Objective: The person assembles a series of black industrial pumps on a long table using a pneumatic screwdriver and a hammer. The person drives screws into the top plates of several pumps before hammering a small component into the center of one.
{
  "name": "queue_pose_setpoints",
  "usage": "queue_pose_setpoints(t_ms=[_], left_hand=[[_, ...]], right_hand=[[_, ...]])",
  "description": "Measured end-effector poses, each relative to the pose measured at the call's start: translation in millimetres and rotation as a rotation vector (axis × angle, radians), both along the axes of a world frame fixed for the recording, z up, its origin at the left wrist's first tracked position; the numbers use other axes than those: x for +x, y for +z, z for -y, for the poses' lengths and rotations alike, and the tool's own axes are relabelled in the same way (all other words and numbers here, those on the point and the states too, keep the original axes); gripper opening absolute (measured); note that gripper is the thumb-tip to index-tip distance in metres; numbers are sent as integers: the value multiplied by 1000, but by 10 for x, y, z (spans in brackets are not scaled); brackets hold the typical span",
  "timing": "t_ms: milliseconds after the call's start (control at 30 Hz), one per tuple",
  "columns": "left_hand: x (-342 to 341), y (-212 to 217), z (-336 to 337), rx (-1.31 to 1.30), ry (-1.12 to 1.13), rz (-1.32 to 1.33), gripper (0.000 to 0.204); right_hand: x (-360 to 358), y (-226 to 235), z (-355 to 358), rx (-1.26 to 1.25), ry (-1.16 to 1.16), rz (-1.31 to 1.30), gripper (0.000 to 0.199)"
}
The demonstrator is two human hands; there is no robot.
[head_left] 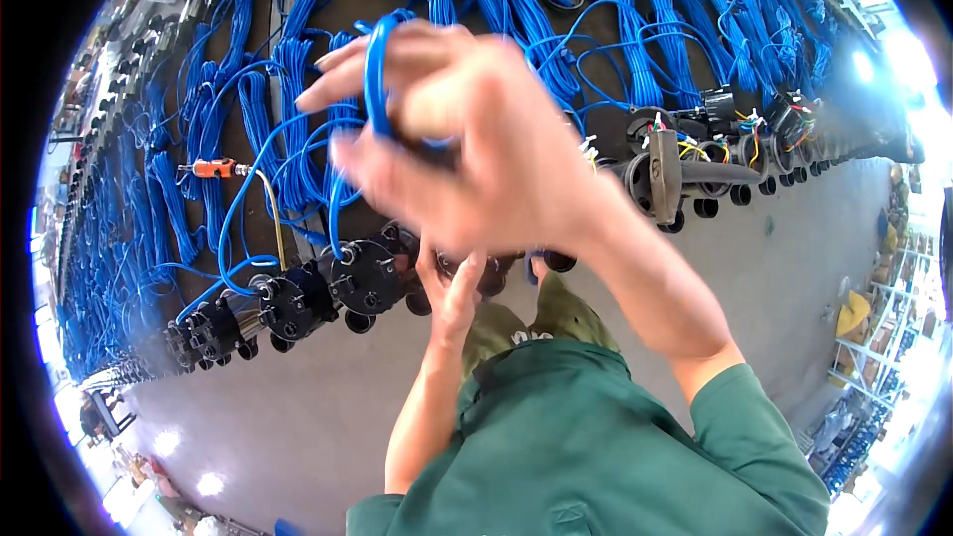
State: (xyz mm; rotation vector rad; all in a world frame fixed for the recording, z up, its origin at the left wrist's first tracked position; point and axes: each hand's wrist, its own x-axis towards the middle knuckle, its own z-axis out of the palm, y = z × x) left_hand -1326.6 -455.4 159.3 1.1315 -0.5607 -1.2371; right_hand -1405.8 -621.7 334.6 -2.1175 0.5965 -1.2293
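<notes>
My right hand (486, 129) is raised over the bench edge, blurred by motion. Its fingers close around a blue cable (375, 74) that bends in a loop past them. Lower down, partly covered by the right hand, my left hand (452, 293) grips a dark round part (493, 276) at the bench's near edge; most of that part is hidden. Just left of it sits a black round housing (367, 276) with a blue cable leading into its top.
Bundled blue cables (635, 40) cover the brown bench top (601, 60). An orange-handled tool (213, 169) lies at left. Black housings (293, 300) line the near edge; at right, open ones (710, 174) show coloured wires beside a grey block (665, 174). Shelving (874, 337) stands far right.
</notes>
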Motion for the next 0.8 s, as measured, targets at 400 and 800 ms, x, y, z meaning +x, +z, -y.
queue_pose_setpoints(t_ms=[400,800], left_hand=[[110,53,213,-86,-120,160,80],[106,14,94,-324,-19,637,103]], right_hand=[[-2709,-1000,-368,37,-541,-1134,52],[-2850,-862,-223,-183,-304,-1168,51]])
